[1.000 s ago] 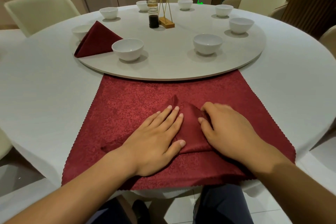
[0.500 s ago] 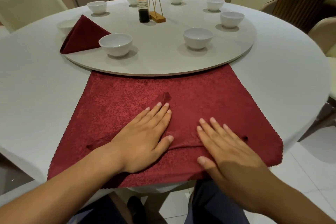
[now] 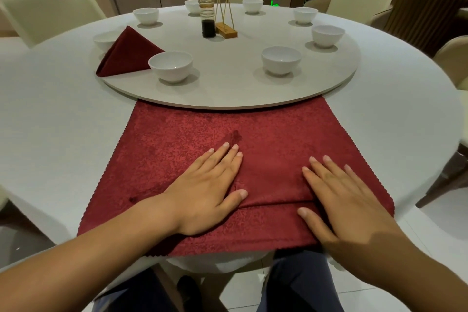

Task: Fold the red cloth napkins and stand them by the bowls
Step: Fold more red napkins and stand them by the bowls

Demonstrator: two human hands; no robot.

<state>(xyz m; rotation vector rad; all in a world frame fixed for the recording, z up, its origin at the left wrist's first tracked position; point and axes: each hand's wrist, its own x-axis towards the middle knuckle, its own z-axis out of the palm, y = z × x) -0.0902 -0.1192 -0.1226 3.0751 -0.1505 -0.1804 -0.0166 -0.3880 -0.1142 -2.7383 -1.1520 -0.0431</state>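
Pressing flat on the napkin (image 3: 177,149) at lower centre, your left hand (image 3: 205,192) and right hand (image 3: 347,200) lie apart, fingers straight, at either end of its left-to-right crease (image 3: 276,202), left fingertips nearer the tip (image 3: 235,135) pointing up-frame toward the bowls (image 3: 281,59).

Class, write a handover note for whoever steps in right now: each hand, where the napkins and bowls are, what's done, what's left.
Left hand: open, pressing flat on the spread napkin.
Right hand: open, flat on it too, a folded flap between them.
Done: one folded napkin stands by a bowl on the turntable.
Left: finish this fold, stand it by the nearest bare bowl, then do the rest.
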